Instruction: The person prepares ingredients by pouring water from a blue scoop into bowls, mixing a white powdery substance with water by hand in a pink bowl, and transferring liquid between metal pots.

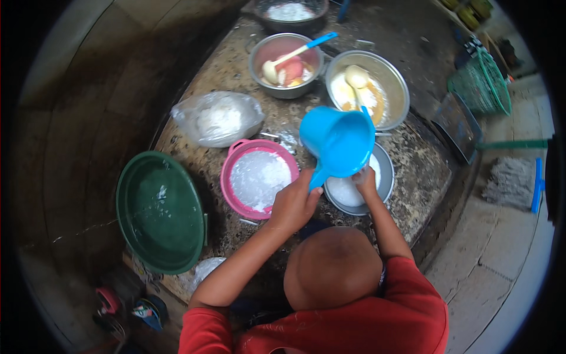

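Observation:
My left hand [292, 199] grips the handle of a blue plastic dipper [320, 128]. The dipper hangs tilted over a grey basin [389, 177], its mouth towards the right. White powdery or wet material [347, 192] lies in that basin. Reaching into the basin, my right hand [366, 182] is partly behind the dipper's rim. Something clear shows at its fingers, too blurred to name. Left of the basin stands a pink basin [226, 177] with white material and what looks like liquid [261, 177] in it.
A green basin [194, 186] stands at left, below a clear plastic bag of white material [219, 117]. Beyond are two metal pots [254, 66] [404, 93] with ladles [300, 51] [357, 79]. A dustpan [457, 126], green basket [477, 84] and mop head [508, 183] are at right.

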The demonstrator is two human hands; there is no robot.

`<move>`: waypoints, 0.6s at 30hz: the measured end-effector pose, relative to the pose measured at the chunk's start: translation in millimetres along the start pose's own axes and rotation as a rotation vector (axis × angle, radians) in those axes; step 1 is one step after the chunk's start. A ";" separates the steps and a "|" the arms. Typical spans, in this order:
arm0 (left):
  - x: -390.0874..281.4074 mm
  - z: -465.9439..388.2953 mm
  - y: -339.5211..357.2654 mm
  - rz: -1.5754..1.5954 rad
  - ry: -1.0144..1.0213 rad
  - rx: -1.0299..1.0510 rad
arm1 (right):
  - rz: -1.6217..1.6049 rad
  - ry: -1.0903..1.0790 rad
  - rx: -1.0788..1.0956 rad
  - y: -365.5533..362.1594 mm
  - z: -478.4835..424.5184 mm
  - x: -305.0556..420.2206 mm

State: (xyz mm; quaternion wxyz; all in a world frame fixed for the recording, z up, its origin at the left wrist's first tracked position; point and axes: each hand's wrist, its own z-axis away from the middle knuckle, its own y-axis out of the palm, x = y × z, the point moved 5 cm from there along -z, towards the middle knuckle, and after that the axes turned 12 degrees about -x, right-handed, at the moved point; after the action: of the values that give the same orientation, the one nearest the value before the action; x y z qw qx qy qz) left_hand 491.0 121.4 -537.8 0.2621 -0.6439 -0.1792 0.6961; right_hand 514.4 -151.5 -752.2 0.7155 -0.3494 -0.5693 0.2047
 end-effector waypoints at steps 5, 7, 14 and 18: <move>56.3 86.3 -104.4 0.464 -0.340 -0.171 | 0.291 -0.404 -0.187 -61.9 34.8 54.3; 72.0 126.9 -160.1 0.434 -0.426 -0.326 | 0.420 -0.469 -0.417 -94.6 54.4 37.1; 204.2 227.3 -291.5 -0.212 -0.578 -0.539 | -0.781 0.948 0.097 -47.6 130.3 -23.3; 261.1 244.7 -310.8 -0.762 -0.360 -0.625 | -0.960 1.082 0.280 -0.5 125.9 -49.6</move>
State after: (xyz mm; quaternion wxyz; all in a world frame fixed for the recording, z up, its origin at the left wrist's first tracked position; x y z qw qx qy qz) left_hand 281.6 546.6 -538.9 0.2570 -0.4509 -0.6420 0.5643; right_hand 380.5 -152.5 -771.5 0.9451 -0.0191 -0.1955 -0.2613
